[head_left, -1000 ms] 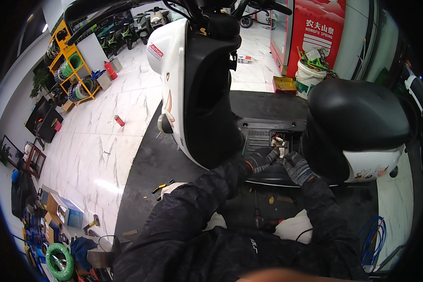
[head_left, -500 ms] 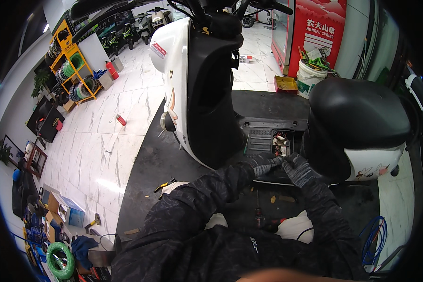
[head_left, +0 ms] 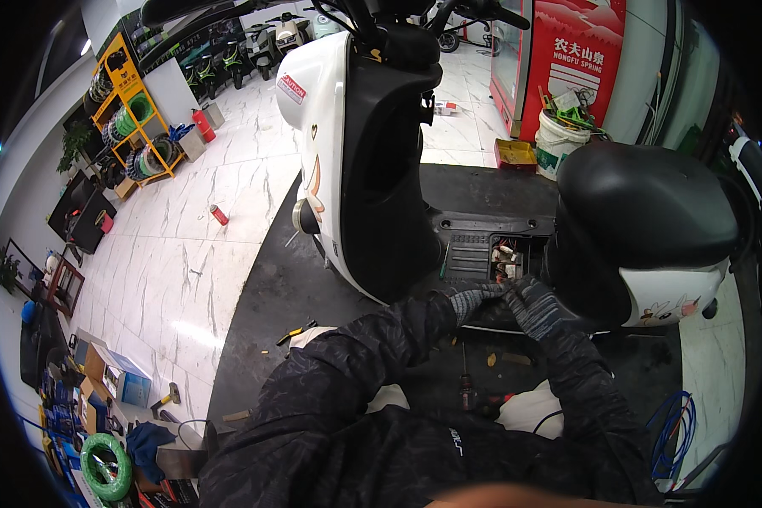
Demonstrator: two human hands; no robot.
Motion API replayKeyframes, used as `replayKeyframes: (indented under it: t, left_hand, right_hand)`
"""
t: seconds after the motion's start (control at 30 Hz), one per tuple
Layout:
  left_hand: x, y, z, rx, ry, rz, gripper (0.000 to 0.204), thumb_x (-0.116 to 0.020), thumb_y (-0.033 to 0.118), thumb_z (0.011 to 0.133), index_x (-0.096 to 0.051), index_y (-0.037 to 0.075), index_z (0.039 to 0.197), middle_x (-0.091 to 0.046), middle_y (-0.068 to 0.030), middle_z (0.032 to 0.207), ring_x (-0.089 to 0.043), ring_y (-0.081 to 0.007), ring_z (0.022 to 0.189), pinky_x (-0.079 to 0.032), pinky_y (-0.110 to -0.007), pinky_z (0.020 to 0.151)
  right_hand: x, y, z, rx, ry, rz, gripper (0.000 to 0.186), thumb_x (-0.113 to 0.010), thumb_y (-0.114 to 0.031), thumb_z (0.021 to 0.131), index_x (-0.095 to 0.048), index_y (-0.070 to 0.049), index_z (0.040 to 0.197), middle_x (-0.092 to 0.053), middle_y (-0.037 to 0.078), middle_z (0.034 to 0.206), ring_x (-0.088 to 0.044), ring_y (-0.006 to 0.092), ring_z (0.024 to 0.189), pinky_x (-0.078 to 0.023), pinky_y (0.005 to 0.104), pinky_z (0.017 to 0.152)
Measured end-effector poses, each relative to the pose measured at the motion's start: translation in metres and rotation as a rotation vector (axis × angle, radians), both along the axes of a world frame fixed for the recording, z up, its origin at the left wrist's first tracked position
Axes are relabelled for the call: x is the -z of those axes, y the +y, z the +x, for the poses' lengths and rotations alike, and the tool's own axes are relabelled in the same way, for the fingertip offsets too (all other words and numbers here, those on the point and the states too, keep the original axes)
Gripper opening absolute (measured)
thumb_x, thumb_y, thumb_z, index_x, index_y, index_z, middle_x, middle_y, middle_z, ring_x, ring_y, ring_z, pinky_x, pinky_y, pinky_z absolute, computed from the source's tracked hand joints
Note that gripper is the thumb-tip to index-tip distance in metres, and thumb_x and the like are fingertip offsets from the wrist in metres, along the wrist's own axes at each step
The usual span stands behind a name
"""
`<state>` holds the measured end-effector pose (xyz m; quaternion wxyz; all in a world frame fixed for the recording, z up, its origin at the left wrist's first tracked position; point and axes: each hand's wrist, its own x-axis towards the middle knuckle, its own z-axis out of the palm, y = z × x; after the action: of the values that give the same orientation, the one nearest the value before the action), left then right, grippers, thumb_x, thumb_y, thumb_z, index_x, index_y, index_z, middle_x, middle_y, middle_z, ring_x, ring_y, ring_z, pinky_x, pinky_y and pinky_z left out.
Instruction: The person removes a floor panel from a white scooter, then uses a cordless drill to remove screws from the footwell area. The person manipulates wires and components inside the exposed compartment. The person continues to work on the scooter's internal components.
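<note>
A white and black electric scooter stands side-on before me, its footboard between the front shield and the black seat. A rectangular opening in the footboard shows wires and connectors. At its near edge my left hand and my right hand, both in grey striped gloves, meet fingertip to fingertip. The fingers of both are bent and drawn together; whatever lies between them is too small or hidden to name. A thin green-handled tool lies on the footboard, left of the opening.
On the dark mat below my arms lie a screwdriver and a yellow-handled cutter. A hammer, boxes and a green hose coil crowd the lower left. Behind the scooter stand a white bucket and a red fridge.
The view has shifted slightly. My hands stay together at the near edge of the opening, with only small shifts of the fingers.
</note>
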<state>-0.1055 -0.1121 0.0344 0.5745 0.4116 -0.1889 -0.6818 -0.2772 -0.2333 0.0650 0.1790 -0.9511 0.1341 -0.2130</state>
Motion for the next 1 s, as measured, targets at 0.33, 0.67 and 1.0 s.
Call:
replayKeyframes:
  t: [0.33,0.67,1.0]
  left_hand:
    - [-0.002,-0.001,-0.005,-0.024,-0.113,-0.035,0.03,-0.063,0.026,0.1,-0.068,0.006,0.121,-0.073,-0.0065,0.109,-0.069,-0.0163,0.097,-0.056,-0.028,0.085]
    - [0.001,0.0,-0.004,-0.005,-0.212,-0.055,0.031,-0.064,0.026,0.1,-0.068,0.006,0.123,-0.073,-0.0065,0.111,-0.069,-0.016,0.099,-0.056,-0.028,0.087]
    - [-0.02,0.007,0.0,0.047,-0.557,0.002,0.031,-0.064,0.031,0.1,-0.071,0.008,0.119,-0.074,-0.0056,0.105,-0.068,-0.0128,0.088,-0.056,-0.027,0.078]
  right_hand:
    - [-0.004,0.004,-0.004,-0.054,0.074,-0.043,0.036,-0.068,-0.022,0.09,-0.066,0.001,0.117,-0.067,0.022,0.11,-0.063,0.0393,0.103,-0.053,0.0467,0.091]
    - [-0.021,0.012,-0.006,-0.063,0.117,-0.048,0.033,-0.066,-0.021,0.09,-0.066,0.001,0.115,-0.067,0.021,0.109,-0.064,0.0382,0.102,-0.053,0.046,0.09]
    - [-0.008,0.005,-0.005,-0.059,0.132,-0.078,0.042,-0.067,-0.027,0.089,-0.066,-0.001,0.123,-0.066,0.023,0.114,-0.064,0.0388,0.104,-0.053,0.0461,0.092]
